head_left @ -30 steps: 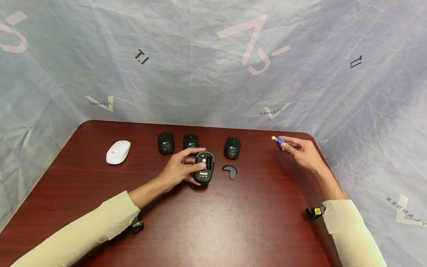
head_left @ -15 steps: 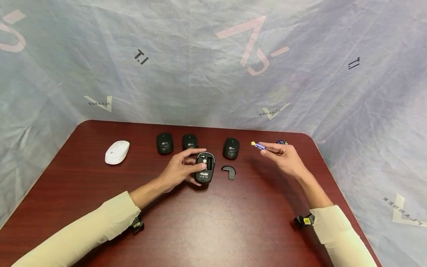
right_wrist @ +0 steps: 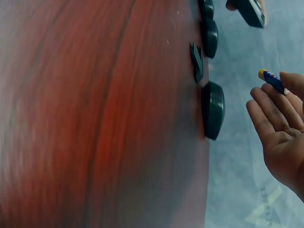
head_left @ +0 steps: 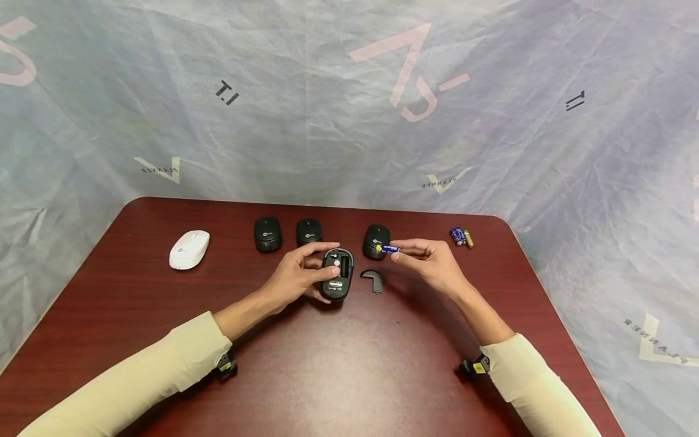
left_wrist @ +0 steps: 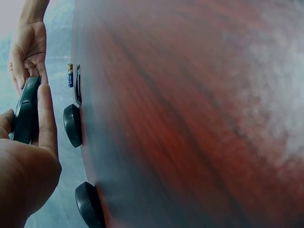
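Note:
My left hand [head_left: 297, 273] grips a black computer mouse [head_left: 341, 285] with its underside facing up, the thumb lying across it. A long battery slot shows in that underside. Between thumb and fingers my right hand [head_left: 431, 261] pinches a blue battery [head_left: 390, 249] with a yellow end, to the right of the held mouse. In the right wrist view the battery [right_wrist: 273, 80] sticks out past the fingertips. A curved black battery cover [head_left: 374, 279] lies on the table between the two hands.
Three black mice stand along the back: one at left [head_left: 267, 234], one behind my left hand [head_left: 309, 231], one behind the battery [head_left: 375, 238]. A white mouse [head_left: 189, 249] sits at far left. Several batteries [head_left: 459, 237] lie at back right on the table [head_left: 349, 376].
My right hand has moved left with one battery, away from the other batteries at back right, which now show. The left hand and its mouse have stayed nearly still.

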Action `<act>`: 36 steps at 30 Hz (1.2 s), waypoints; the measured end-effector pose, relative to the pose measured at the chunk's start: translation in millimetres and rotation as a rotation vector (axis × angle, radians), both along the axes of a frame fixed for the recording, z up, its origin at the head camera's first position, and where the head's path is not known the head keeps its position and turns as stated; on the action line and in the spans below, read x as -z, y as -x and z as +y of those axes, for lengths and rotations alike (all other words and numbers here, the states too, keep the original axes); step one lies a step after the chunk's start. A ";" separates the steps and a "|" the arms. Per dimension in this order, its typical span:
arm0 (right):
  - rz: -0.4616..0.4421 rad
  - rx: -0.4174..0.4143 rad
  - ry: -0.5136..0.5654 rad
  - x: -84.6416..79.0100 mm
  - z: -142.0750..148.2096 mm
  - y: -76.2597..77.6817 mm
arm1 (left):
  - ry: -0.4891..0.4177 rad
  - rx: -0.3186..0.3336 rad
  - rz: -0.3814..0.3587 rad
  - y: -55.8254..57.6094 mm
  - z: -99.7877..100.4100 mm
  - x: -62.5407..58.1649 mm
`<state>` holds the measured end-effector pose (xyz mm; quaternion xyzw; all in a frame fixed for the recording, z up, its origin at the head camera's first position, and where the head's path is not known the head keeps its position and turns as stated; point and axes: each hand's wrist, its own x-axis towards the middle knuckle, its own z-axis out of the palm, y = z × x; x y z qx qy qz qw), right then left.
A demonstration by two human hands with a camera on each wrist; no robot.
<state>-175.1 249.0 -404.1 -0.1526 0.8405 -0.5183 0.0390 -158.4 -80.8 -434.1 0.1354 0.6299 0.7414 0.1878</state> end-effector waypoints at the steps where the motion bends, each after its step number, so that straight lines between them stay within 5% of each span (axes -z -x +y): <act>1: -0.001 0.004 0.012 0.3 -2.4 -0.6 | 0.001 0.000 0.000 -0.1 0.3 -0.1; 16: 0.048 -0.036 0.142 -7.2 -44.4 -6.6 | 0.027 -0.003 0.028 -1.2 3.8 4.3; 26: 0.077 -0.087 0.068 -9.6 -61.8 -9.9 | 0.042 0.001 0.030 -3.6 7.2 3.9; 36: 0.292 -0.142 -0.031 -6.3 -68.2 -8.8 | 0.042 -0.005 0.052 -4.6 9.2 1.4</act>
